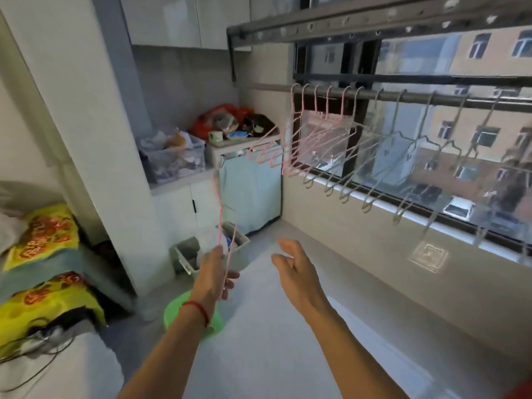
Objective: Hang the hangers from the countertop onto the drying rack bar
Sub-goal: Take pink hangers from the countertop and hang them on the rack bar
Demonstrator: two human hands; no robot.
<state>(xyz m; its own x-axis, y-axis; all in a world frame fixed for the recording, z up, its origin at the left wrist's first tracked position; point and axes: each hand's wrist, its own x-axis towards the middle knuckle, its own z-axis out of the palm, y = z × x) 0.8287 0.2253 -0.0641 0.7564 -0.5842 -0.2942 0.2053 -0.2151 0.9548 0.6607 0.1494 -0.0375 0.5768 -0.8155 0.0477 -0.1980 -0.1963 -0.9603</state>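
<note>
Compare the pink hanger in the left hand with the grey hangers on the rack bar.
The pink hanger is pink; the grey hangers are pale grey. The pink hanger is off the rack bar, gripped by the left hand, while the grey hangers hang by their hooks from that bar. The pink hanger is a single one; the grey hangers form a row. Both are thin wire-like hangers.

I stand on a pale grey floor point(259, 355) in a narrow room with white wall cabinets point(172, 20) ahead of me. To my right a wide window point(449, 145) lets in daylight and shows tan apartment blocks and parked cars. A green basin point(175, 315) sits on the floor below me, near a white bin point(187, 254).
</note>
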